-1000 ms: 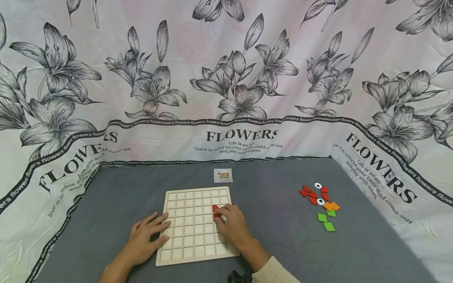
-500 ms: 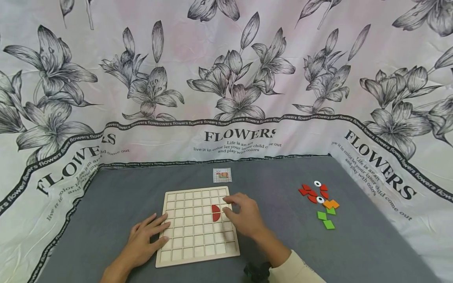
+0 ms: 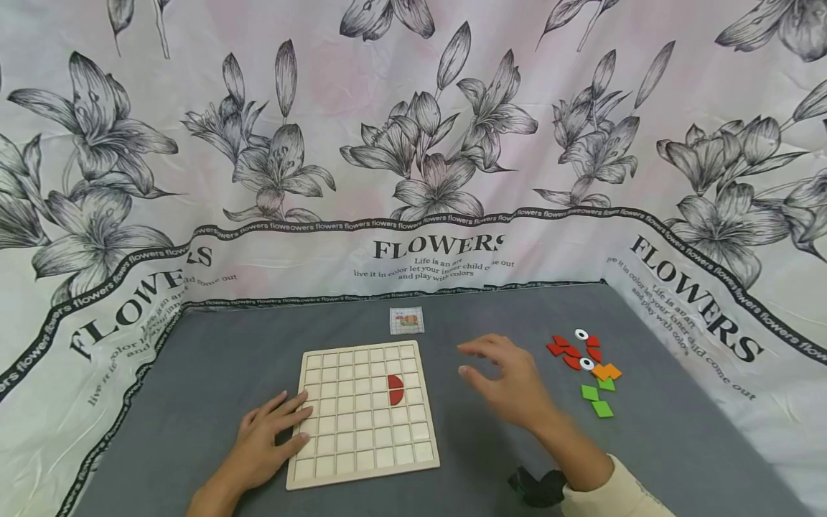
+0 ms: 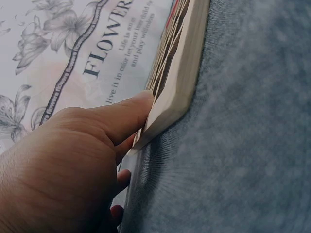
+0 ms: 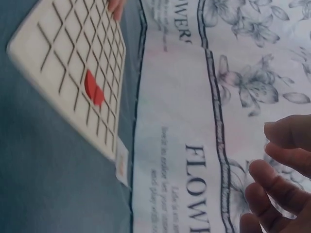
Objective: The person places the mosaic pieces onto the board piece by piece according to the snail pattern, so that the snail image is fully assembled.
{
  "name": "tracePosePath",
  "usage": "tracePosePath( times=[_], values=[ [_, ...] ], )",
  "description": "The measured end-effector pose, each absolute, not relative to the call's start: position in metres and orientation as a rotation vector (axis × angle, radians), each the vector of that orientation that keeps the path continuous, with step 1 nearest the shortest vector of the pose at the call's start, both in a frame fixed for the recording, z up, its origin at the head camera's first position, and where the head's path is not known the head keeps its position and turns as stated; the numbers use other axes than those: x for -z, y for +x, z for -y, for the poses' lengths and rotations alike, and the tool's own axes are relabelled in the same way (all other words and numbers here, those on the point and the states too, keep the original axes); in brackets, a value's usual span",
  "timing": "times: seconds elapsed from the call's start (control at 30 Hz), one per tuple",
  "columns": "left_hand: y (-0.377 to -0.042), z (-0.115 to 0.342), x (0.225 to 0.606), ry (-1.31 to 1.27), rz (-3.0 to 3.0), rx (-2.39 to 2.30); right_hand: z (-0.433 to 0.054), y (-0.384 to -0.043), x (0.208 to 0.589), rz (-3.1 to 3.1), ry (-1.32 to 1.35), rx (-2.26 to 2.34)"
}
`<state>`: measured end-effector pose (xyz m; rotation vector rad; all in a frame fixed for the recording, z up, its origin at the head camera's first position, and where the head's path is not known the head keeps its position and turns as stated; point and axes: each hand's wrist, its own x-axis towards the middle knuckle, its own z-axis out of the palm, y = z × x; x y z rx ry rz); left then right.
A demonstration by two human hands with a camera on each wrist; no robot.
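Observation:
A pale wooden grid board (image 3: 354, 425) lies on the grey table, with two red quarter-round pieces (image 3: 395, 390) side by side in its cells, together making a half disc. My left hand (image 3: 263, 434) rests on the board's left edge, fingers spread; the left wrist view has its thumb (image 4: 131, 114) against the rim. Between the board and the loose pieces, my right hand (image 3: 507, 377) hovers above the table with nothing in it, thumb and fingers apart. In the right wrist view its fingertips (image 5: 262, 170) are also parted.
Right of my right hand lie loose pieces: several red ones (image 3: 571, 356), two white rings (image 3: 581, 334), orange pieces (image 3: 607, 371) and green pieces (image 3: 602, 408). A small picture card (image 3: 406, 320) lies behind the board. Printed flower cloth (image 3: 297, 258) walls the table's back and sides.
My right hand has left the red pieces on the board and moved right, over the bare table, its thumb and fingers spreading wider. The left hand keeps its place on the board.

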<state>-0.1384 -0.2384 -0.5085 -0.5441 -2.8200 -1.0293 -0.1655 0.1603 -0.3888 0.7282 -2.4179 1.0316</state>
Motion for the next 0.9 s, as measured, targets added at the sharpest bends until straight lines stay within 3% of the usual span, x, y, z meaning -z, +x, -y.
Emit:
tracePosePath(
  times=[0.37, 0.6, 0.9],
  values=[
    [-0.139, 0.234, 0.511, -0.547, 2.815, 1.061, -0.234, -0.173, 0.376, 2.358, 0.727, -0.867],
    [-0.139, 0.236, 0.509, -0.544, 2.819, 1.053, -0.282, -0.186, 0.391, 2.305, 0.724, -0.838],
    [-0.138, 0.238, 0.508, -0.535, 2.828, 1.051, -0.335, -0.200, 0.421, 2.417, 0.517, -0.908]
  ],
)
